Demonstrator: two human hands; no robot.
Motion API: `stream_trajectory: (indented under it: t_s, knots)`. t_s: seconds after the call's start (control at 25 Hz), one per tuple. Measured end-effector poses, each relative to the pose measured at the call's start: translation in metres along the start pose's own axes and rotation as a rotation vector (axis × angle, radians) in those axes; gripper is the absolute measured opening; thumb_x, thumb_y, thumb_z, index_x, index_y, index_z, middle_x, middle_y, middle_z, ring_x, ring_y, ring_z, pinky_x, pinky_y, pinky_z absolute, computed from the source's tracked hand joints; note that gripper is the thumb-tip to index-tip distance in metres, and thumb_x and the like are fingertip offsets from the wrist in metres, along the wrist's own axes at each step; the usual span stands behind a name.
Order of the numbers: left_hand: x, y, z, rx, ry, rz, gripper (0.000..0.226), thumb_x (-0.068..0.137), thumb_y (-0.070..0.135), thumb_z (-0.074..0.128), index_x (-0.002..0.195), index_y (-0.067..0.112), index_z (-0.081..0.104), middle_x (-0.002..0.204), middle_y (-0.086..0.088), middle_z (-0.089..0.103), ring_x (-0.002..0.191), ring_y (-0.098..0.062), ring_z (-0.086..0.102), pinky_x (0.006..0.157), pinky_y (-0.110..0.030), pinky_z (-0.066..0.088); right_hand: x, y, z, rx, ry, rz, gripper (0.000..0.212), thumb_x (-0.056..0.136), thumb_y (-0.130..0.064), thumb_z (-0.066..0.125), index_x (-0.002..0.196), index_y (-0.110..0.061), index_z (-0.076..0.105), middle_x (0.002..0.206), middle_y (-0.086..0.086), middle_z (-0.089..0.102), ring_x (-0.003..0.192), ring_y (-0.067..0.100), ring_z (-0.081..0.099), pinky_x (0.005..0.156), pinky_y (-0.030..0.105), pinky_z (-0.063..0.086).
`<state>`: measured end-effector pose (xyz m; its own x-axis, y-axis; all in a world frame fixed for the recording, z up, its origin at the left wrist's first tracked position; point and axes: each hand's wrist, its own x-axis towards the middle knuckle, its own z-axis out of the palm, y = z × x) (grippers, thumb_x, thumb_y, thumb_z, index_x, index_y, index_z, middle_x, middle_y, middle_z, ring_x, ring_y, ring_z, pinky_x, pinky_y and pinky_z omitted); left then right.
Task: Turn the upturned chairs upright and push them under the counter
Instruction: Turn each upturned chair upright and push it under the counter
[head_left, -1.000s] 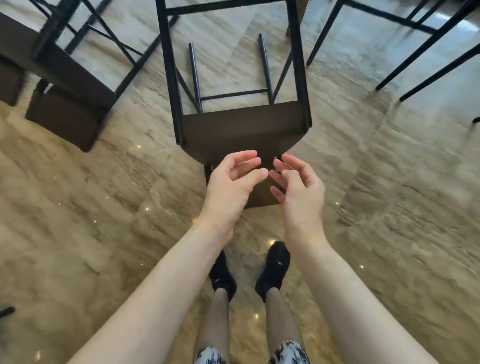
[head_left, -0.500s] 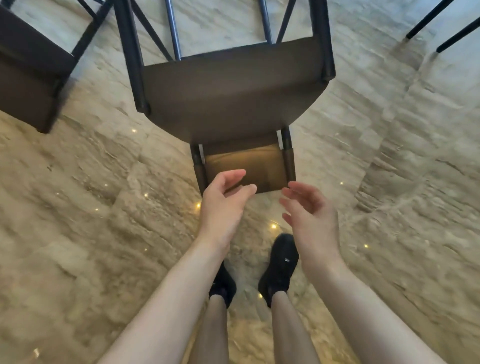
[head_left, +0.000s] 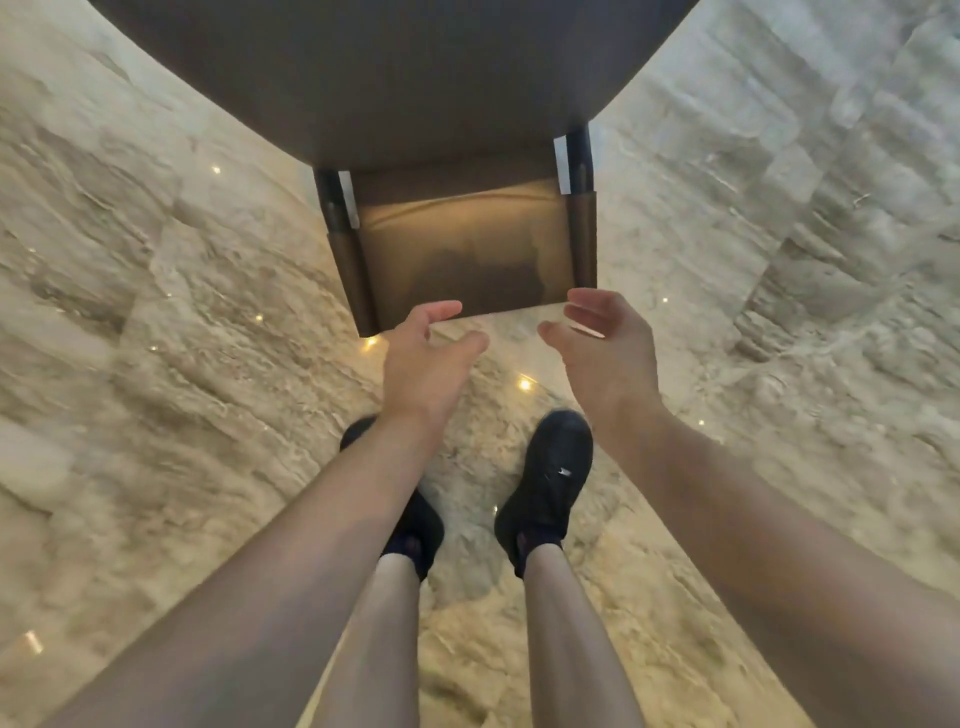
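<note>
Left hand (head_left: 423, 358): forearm extended forward from lower left, palm turned inward toward the other hand. Fingers loosely spread and slightly curved, thumb apart from them; holds nothing. Fingertips lie at the near lower edge of the backrest; contact cannot be told.

Right hand (head_left: 605, 345): forearm extended forward from lower right, palm turned inward. Fingers relaxed, partly curved, thumb apart; holds nothing. Fingertips sit just beside the backrest's near right corner; contact cannot be told.

Dark brown upholstered chair with black metal frame (head_left: 395, 78): directly ahead, filling the top of the view. Broad dark seat surface curves across the top; two black posts descend from it toward the viewer to a tan-brown padded rectangular backrest panel (head_left: 467, 254), whose near edge lies between the two hands.

Polished beige marble floor (head_left: 156, 364): open on both sides of the chair and behind the hands, with small light reflections scattered.

Black shoes (head_left: 550, 478): planted on the floor below the hands, slightly apart.
</note>
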<state>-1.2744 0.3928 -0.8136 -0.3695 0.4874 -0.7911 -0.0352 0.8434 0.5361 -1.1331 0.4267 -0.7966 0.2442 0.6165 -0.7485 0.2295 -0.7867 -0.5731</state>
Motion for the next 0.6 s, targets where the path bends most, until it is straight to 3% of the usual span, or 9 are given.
stream_trajectory:
  t_s: [0.16,0.24,0.28,0.4,0.52,0.6]
  knots:
    - [0.043,-0.033,0.010,0.116,-0.004,0.020,0.047,0.083,0.024,0.074,0.127,0.032,0.059,0.137,0.006,0.050,0.113,-0.003,0.042,0.095,-0.023,0.036,0.050,0.026,0.001,-0.122,0.027,0.013,0.045,0.082,-0.022,0.078,0.123,-0.028,0.059,0.115,-0.011,0.060,0.098,0.003,0.057,0.067,0.013,0.042]
    - [0.065,-0.042,0.014,0.142,0.006,0.039,0.049,0.083,0.025,0.073,0.130,0.031,0.057,0.138,0.005,0.048,0.111,-0.002,0.042,0.092,-0.020,0.036,0.072,0.036,0.005,-0.160,0.044,0.013,0.048,0.083,-0.023,0.077,0.126,-0.027,0.058,0.118,-0.008,0.059,0.104,0.010,0.058,0.079,0.022,0.051]
    - [0.078,-0.046,0.016,0.145,-0.002,0.044,0.050,0.084,0.026,0.073,0.130,0.031,0.056,0.138,0.005,0.048,0.107,-0.002,0.044,0.087,-0.017,0.037,0.082,0.042,0.010,-0.173,0.051,0.011,0.048,0.083,-0.023,0.077,0.127,-0.027,0.056,0.119,-0.007,0.058,0.106,0.013,0.057,0.084,0.025,0.051]
    - [0.115,-0.051,0.028,0.181,0.005,0.090,0.049,0.084,0.029,0.072,0.130,0.033,0.054,0.134,0.007,0.044,0.086,0.004,0.046,0.066,-0.009,0.031,0.117,0.058,0.032,-0.213,0.069,-0.005,0.049,0.085,-0.026,0.075,0.129,-0.026,0.054,0.121,-0.006,0.057,0.106,0.013,0.056,0.079,0.020,0.047]
    - [0.157,-0.052,0.036,0.171,0.103,0.171,0.050,0.084,0.029,0.075,0.129,0.028,0.053,0.139,0.003,0.035,0.106,-0.010,0.052,0.077,-0.014,0.040,0.159,0.066,0.056,-0.170,0.110,-0.016,0.050,0.085,-0.030,0.075,0.130,-0.026,0.053,0.120,-0.005,0.058,0.107,0.014,0.058,0.086,0.025,0.052]
    - [0.181,-0.055,0.039,0.183,0.182,0.173,0.053,0.083,0.031,0.076,0.128,0.026,0.050,0.144,0.001,0.030,0.124,-0.022,0.045,0.083,-0.017,0.039,0.189,0.064,0.067,-0.131,0.162,-0.043,0.052,0.085,-0.034,0.075,0.130,-0.025,0.052,0.119,-0.003,0.059,0.103,0.013,0.060,0.084,0.025,0.054]
